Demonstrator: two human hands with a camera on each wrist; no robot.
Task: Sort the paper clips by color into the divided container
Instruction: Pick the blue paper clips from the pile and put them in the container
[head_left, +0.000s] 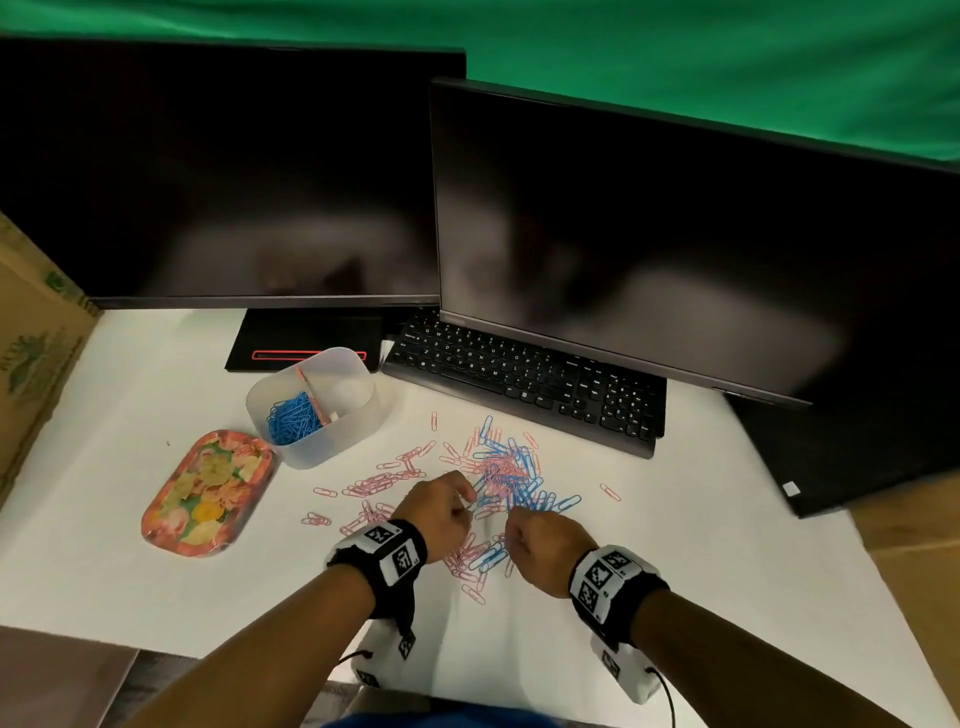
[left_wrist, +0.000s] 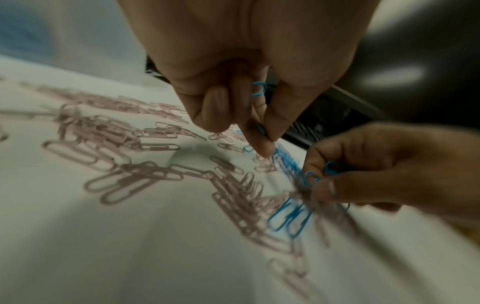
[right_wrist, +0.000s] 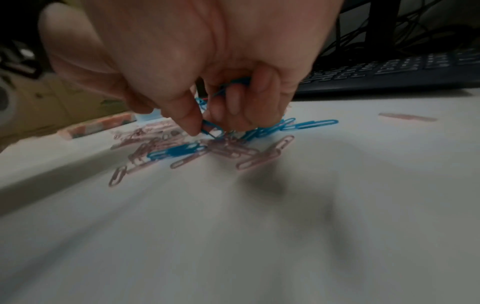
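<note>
Loose blue paper clips (head_left: 537, 499) lie flat just ahead of both sets of fingertips, mixed with pink ones. The left hand (head_left: 441, 506) and right hand (head_left: 540, 548) each pinch blue clips already — the divided container (head_left: 317, 405) sits beyond the left hand, which is nearer.

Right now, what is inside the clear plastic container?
The container has a divider. The left section holds blue paper clips. The right section looks nearly empty; its floor is partly hidden by the wall.

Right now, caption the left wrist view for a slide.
Left hand and right hand both pinch blue clips above scattered pink clips.
</note>
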